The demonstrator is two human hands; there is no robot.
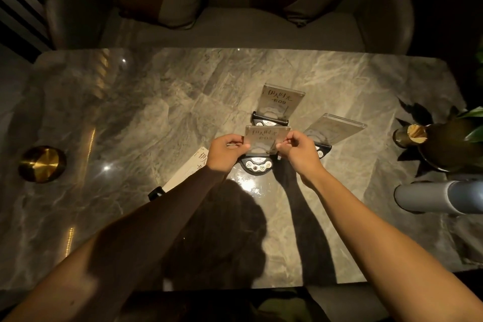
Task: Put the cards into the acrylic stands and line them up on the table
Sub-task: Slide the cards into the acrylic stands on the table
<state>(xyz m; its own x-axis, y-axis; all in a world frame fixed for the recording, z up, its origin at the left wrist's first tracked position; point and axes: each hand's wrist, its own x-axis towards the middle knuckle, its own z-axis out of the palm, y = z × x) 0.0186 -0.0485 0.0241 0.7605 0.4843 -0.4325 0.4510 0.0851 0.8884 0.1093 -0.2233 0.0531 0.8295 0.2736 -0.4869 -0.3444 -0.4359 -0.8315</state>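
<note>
Three acrylic stands on black bases sit mid-table. The nearest stand holds a card with dark lettering; my left hand pinches its left edge and my right hand pinches its right edge. Behind it the far stand carries a card with lettering, upright. The right stand leans to the right; I cannot tell whether a card is in it. A loose white card lies flat on the marble under my left wrist, beside a small black piece.
The marble table ends at a grey sofa seat with cushions beyond. A brass round object sits at the left. A dark bottle with a plant and a grey cylinder stand at the right edge.
</note>
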